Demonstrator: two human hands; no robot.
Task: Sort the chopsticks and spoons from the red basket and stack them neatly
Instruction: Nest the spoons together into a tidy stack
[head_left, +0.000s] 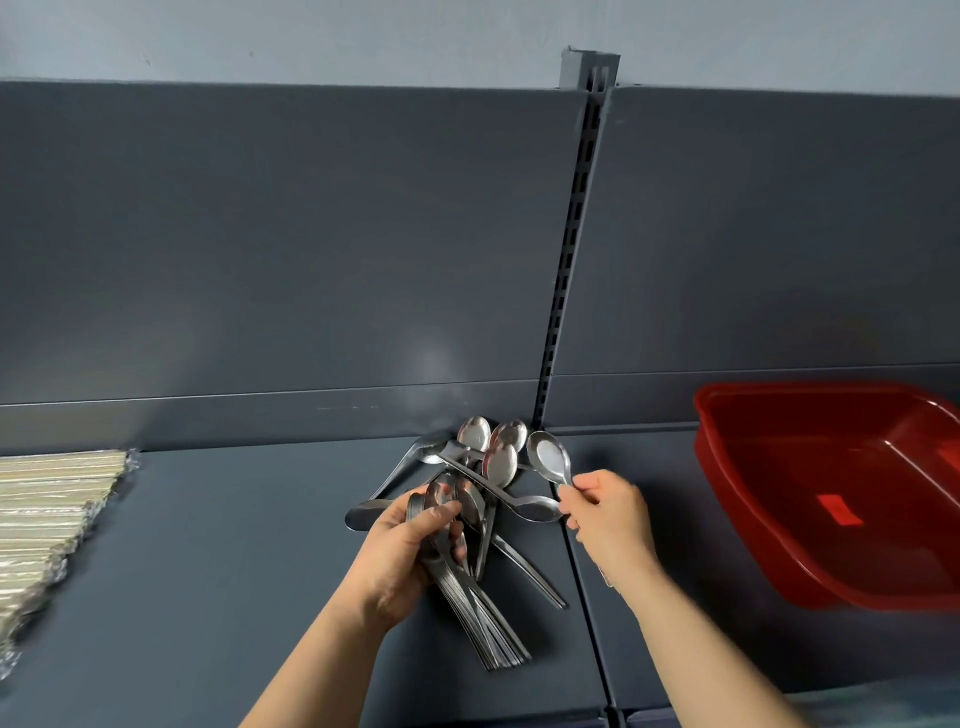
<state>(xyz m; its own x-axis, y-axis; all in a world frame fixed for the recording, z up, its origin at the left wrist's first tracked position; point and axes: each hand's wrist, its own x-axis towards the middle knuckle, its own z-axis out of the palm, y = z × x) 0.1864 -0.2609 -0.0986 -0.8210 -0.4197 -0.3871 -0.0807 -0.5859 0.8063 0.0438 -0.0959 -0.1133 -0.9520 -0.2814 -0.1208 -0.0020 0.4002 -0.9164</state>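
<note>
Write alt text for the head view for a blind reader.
A person's left hand grips a bundle of spoons while the right hand pinches one spoon by its handle beside a loose pile on a grey shelf. Stacked chopsticks lie at far left, a red basket at right.

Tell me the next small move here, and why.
Probably bring the single spoon pinched in the right hand across and nest its bowl onto the bundle of spoons that the left hand grips. The bundle's bowls sit together with handles fanned toward the person, so it looks like the stack, and more loose spoons lie scattered on the shelf behind.
</note>
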